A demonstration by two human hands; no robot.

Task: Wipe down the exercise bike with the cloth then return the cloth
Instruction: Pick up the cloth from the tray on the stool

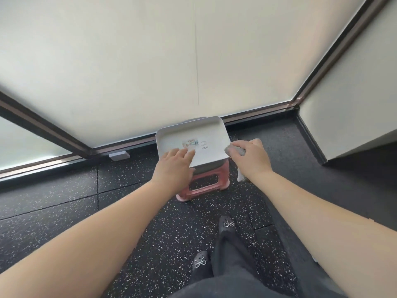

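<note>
A white tray [212, 131] with a small label in its middle rests on a pink plastic stool [202, 187] by the frosted glass wall. My right hand [252, 157] is shut on a grey cloth [235, 151] at the tray's right edge, and a loose end of the cloth hangs below my wrist. My left hand [175, 166] lies flat on the tray's near left part, fingers spread, holding nothing. The exercise bike is not in view.
Dark speckled rubber floor [64, 203] surrounds the stool. Frosted glass panels [129, 61] with dark frames stand behind it, and a white wall corner [352, 117] juts in at the right. A small white box [119, 155] sits at the wall's base. My feet in dark shoes [226, 224] are below.
</note>
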